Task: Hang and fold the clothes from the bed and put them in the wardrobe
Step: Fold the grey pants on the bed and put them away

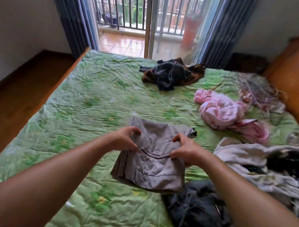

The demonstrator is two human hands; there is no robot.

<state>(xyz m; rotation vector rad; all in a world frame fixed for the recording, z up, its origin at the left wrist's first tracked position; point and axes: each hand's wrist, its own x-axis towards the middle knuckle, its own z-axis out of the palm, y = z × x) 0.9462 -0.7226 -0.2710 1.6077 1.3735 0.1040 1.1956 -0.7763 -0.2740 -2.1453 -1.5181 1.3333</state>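
A grey folded garment (pixel 151 169) lies in the middle of the bed's green quilt (pixel 95 97). My left hand (pixel 124 138) grips its left edge at a fold, fingers curled over the cloth. On the opposite edge my right hand (pixel 185 149) pinches the same fold. The garment's near half hangs slightly off the quilt. Loose clothes lie around: a pink garment (pixel 223 112), a white and dark pile (pixel 260 164), a dark grey heap (pixel 199 213) and a black and brown bundle (pixel 172 73).
An orange-brown headboard (pixel 296 77) runs along the bed's right side. A wooden floor (pixel 15 90) lies to the left. Glass balcony doors (pixel 151 21) with blue curtains stand beyond the bed. A fringed blanket (pixel 259 92) lies near the headboard.
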